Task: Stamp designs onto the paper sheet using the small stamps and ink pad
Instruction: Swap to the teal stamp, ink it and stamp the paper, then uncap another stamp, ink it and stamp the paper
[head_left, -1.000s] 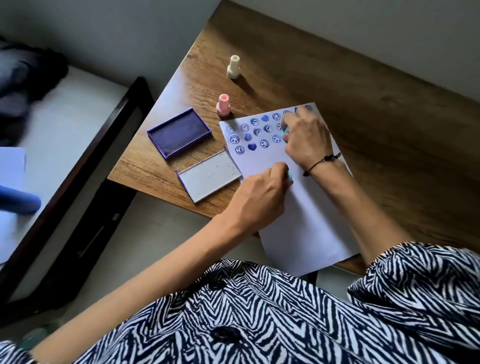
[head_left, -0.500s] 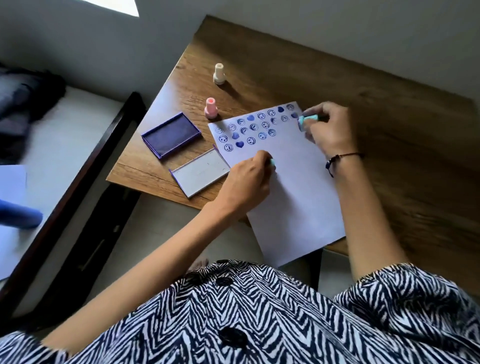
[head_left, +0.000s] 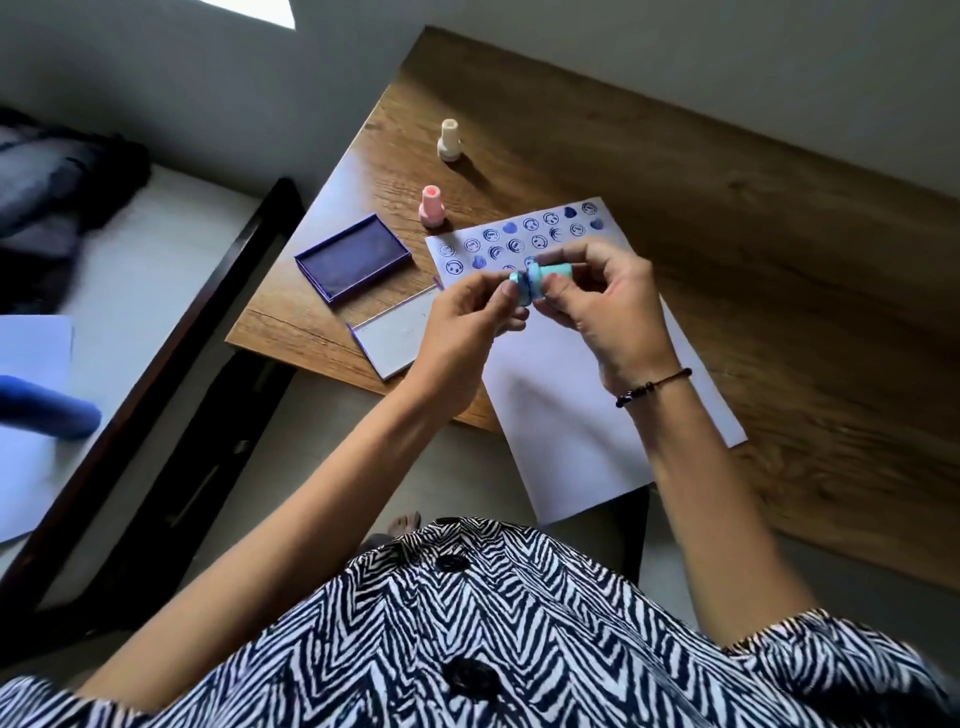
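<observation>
A white paper sheet (head_left: 576, 395) lies on the wooden table (head_left: 753, 249), its far end covered with several blue stamped faces and hearts. Above the sheet my right hand (head_left: 608, 312) holds a small teal stamp (head_left: 550, 274) sideways. My left hand (head_left: 462, 322) pinches a teal cap (head_left: 519, 288) against the stamp's base end. The open purple ink pad (head_left: 353, 257) sits left of the sheet, its lid (head_left: 400, 332) beside it. A pink stamp (head_left: 431, 206) and a cream stamp (head_left: 449, 139) stand upright beyond the sheet's left corner.
The table's near-left edge runs under my left forearm. To the left stands a dark-framed bed (head_left: 171, 332) with a white surface, dark cloth (head_left: 57, 176), a paper sheet (head_left: 26, 415) and a blue object (head_left: 47, 410).
Both hands lifted off the sheet and came together above it. The teal stamp, earlier at the sheet's top right, now meets the cap from my left hand.
</observation>
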